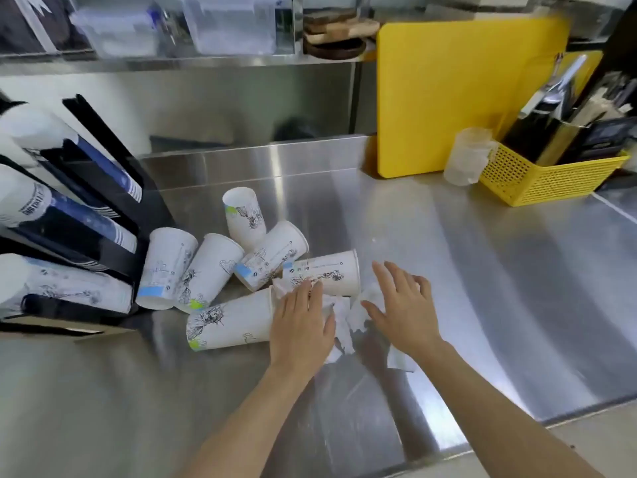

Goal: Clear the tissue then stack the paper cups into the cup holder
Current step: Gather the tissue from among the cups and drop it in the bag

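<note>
Crumpled tissue [344, 322] on worktop [482, 253], left hand [301, 326] and right hand [403, 312] flanking tissue, fingers [382, 281] spread, gripping nothing, toppled paper cups [220, 270] beside tissue

White paper cups [267, 258], black line drawings; white tissue [344, 322]; yellow board [458, 98], basket [544, 179].

Steel counter [482, 270] under a steel shelf [172, 62], brightly lit.

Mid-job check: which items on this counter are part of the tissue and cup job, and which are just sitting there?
Part of the job:
- crumpled tissue between both hands
- six loose paper cups on the steel counter
- black cup holder at left
- left hand, right hand

Just lying about:
- yellow cutting board
- yellow basket
- clear plastic jug
</note>
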